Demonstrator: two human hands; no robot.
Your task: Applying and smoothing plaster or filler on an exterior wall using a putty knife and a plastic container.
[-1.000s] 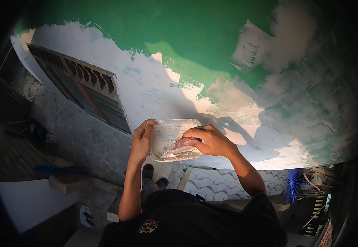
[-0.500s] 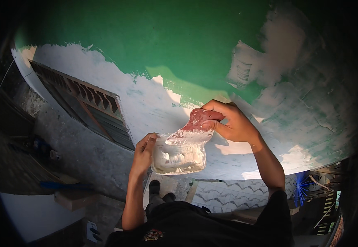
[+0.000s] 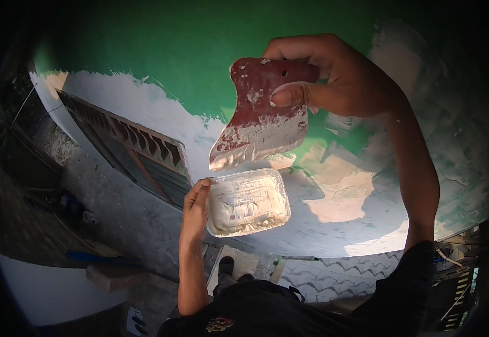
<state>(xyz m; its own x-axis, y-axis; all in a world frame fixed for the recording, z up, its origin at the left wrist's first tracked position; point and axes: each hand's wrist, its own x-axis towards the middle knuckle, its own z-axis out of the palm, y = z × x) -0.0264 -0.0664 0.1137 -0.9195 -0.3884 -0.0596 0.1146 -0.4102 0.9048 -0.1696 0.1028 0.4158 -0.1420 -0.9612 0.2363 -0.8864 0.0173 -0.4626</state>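
Note:
My right hand [image 3: 334,76] is closed round the handle of a dark red, flat putty scraper [image 3: 250,92]. White putty coats the scraper's wide lower edge, and specks of it dot the rest. Below the blade, a clear plastic tub [image 3: 209,216] with white putty [image 3: 250,205] inside is gripped at its left rim by my left hand [image 3: 196,205]. The scraper is raised above the tub, apart from it in the picture. Behind both stands a green wall [image 3: 160,45], partly covered with white putty.
A barred window [image 3: 126,140] with a brown frame is set in the wall at left. Grey concrete ground [image 3: 104,191] runs along the wall's foot. Patterned tiles [image 3: 334,275] lie below, right of my feet. A brown block-like object [image 3: 115,275] sits at lower left.
My right hand has lifted the scraper up and out of the tub, closer to me. The putty in the tub now looks smoother. My left hand still holds the tub in nearly the same place.

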